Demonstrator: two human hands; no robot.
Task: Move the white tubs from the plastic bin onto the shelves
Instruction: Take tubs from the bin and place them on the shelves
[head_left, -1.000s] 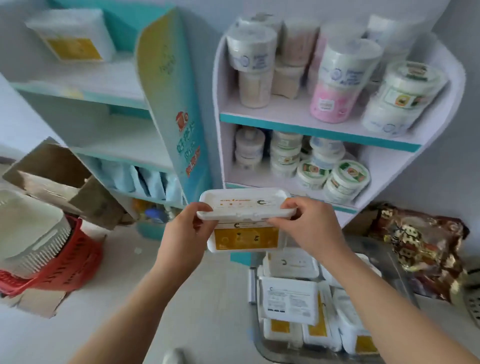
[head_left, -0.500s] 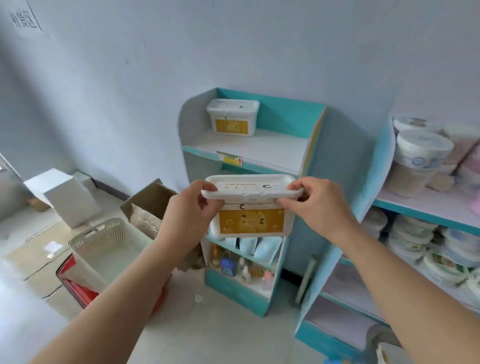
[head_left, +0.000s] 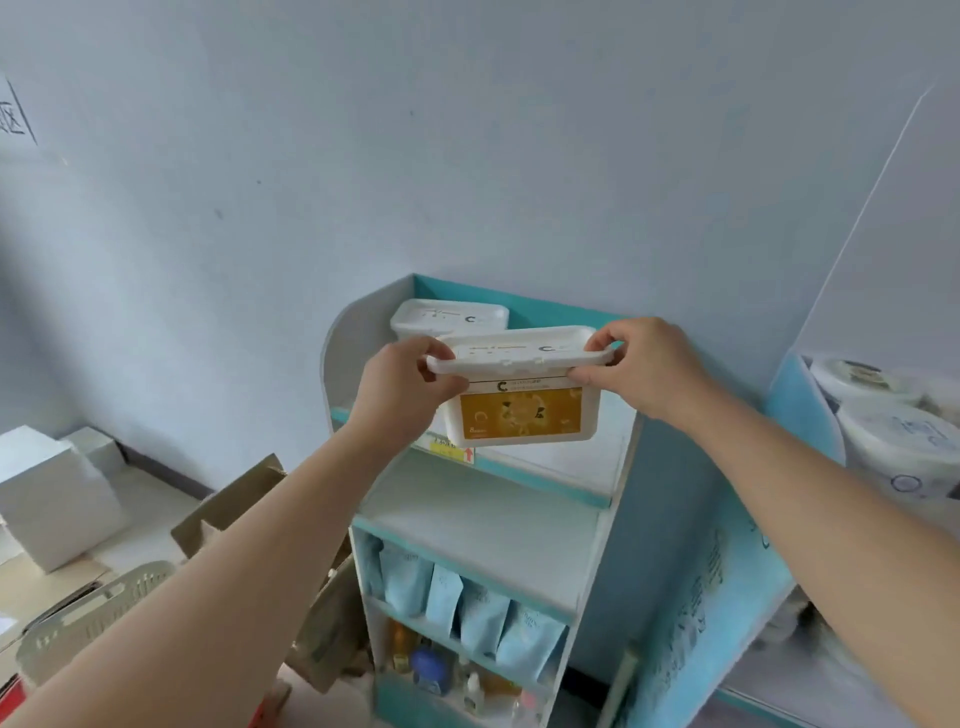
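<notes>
I hold a white tub (head_left: 519, 400) with a yellow label upright in the air, just in front of the top shelf (head_left: 571, 462) of a teal and white shelf unit. My left hand (head_left: 402, 389) grips the left end of its lid rim and my right hand (head_left: 644, 371) grips the right end. A second white tub (head_left: 449, 317) stands at the back left of that top shelf, partly hidden behind the held one. The plastic bin is out of view.
The shelf below (head_left: 483, 519) is bare; lower shelves hold blue pouches (head_left: 467, 608) and small bottles (head_left: 431, 670). A cardboard box (head_left: 234, 509), a white basket (head_left: 88, 618) and white boxes (head_left: 52, 493) lie on the floor at left. Round tubs (head_left: 893, 431) fill a second unit at right.
My view swung from the bin and the right unit to the left unit. Both hands carried the tub up and forward to the top shelf's front edge.
</notes>
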